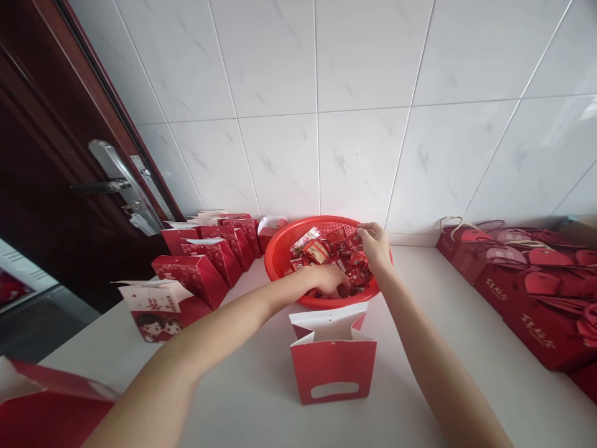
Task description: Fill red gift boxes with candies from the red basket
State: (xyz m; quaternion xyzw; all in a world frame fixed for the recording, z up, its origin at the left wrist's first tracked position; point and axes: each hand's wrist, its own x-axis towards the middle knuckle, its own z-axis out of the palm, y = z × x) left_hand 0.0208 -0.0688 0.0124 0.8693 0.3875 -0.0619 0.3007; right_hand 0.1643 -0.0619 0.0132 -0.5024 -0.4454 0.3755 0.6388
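A red plastic basket [276,264] holds wrapped candies [317,251], mostly in red wrappers. My left hand [330,281] reaches down among them near the front of the basket. Its fingers are curled, and what they hold is hidden. At the basket's right side, my right hand [375,244] has thumb and fingers pinched together over the candies. Whatever is in that pinch cannot be made out. In front of the basket, between my forearms, a red paper box [334,367] stands upright with its white-lined top open. Its inside bottom is not visible.
Several red and white paper boxes [190,274] stand in rows on the left of the white table [252,386]. Another open red box [51,410] is at the near left. Red gift boxes with handles [522,298] line the right. Behind are a tiled wall and a dark door [51,124].
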